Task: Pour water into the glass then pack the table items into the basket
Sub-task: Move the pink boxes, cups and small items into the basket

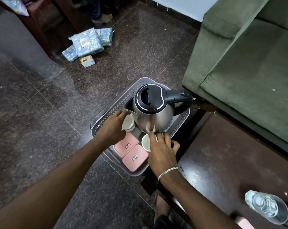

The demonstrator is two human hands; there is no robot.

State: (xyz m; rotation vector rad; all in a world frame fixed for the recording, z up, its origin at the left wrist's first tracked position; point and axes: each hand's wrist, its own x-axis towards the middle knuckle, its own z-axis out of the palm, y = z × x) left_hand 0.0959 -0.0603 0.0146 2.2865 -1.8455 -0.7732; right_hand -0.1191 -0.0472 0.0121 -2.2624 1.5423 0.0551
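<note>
Grey perforated plastic basket point(105, 120) held steel electric kettle point(154, 111) at far end, two pink lidded boxes point(130, 152) at near corner, left hand point(114, 125) gripped small white cup point(128, 122), right hand point(161, 148) gripped second white cup point(145, 142), clear drinking glass point(267, 206) stood on dark wooden table point(222, 154).

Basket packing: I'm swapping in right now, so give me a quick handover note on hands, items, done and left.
Left hand: fingers on a white cup beside the kettle, inside the grey basket.
Right hand: fingers on a second white cup in the basket.
Packed: kettle, both cups, two pink boxes.
Left: the glass, on the table; water level unclear.
</note>
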